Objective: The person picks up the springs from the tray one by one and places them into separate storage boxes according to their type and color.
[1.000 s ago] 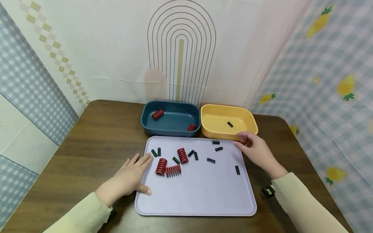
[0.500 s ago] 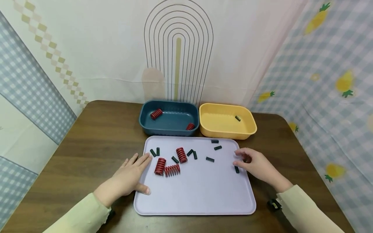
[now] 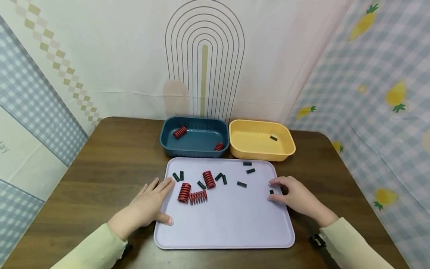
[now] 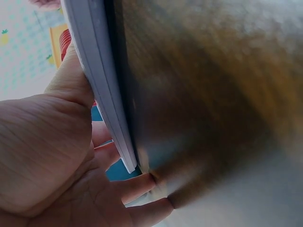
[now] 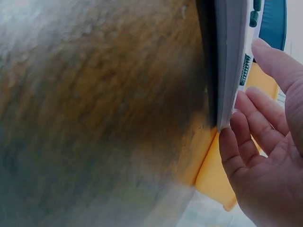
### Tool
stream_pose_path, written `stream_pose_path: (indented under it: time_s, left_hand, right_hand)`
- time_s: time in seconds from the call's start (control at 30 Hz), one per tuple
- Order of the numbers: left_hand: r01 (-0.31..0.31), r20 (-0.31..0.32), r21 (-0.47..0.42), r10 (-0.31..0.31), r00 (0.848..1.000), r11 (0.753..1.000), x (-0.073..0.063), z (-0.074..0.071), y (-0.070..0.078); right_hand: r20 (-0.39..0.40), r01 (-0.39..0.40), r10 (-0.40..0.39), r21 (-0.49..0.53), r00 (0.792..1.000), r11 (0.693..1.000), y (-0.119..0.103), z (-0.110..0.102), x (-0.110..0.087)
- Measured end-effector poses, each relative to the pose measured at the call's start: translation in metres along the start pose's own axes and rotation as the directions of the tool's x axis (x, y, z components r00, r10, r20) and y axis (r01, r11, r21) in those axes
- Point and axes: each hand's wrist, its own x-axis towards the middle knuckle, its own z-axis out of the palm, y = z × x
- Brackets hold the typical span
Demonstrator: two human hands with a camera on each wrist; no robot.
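At the right side of the lilac tray (image 3: 235,228), my right hand (image 3: 297,196) reaches over a small dark green spring (image 3: 271,191). Thumb and forefinger stand apart on either side of this spring, and the thumb hides its near end. My left hand (image 3: 146,205) lies flat with fingers spread across the tray's left rim. Near its fingertips are two more green springs (image 3: 181,175). Thick red springs (image 3: 184,192) lie left of the tray's middle, and other green springs (image 3: 242,184) are scattered toward the back. In the right wrist view, a green spring (image 5: 245,70) shows beyond the thumb.
Behind the tray stands a dark blue box (image 3: 201,152) with two red springs inside. Touching its right side is a yellow box (image 3: 262,155) that holds one green spring (image 3: 273,138). The wooden table (image 3: 111,157) ends at a curtain (image 3: 134,74) at the back.
My right hand has moved from the yellow box's front rim toward me, to the spring at the tray's right side. The spring inside the yellow box has rolled back and right. My left hand stays put.
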Motion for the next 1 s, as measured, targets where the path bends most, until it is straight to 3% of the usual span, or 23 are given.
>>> stream_pose_path:
  time_s: [0.43, 1.0]
  left_hand:
    - [-0.017, -0.011, -0.003, 0.017, 1.0, 1.0, -0.001, 0.0026, -0.0031]
    - [-0.002, -0.006, 0.006, 0.002, 1.0, 1.0, 0.0001, 0.0025, -0.0003]
  right_hand:
    - [0.074, 0.018, -0.016, -0.033, 0.997, 0.999, -0.0032, -0.0037, -0.0036]
    - [-0.025, 0.0, -0.001, -0.047, 1.0, 0.999, -0.0028, 0.0009, 0.0005]
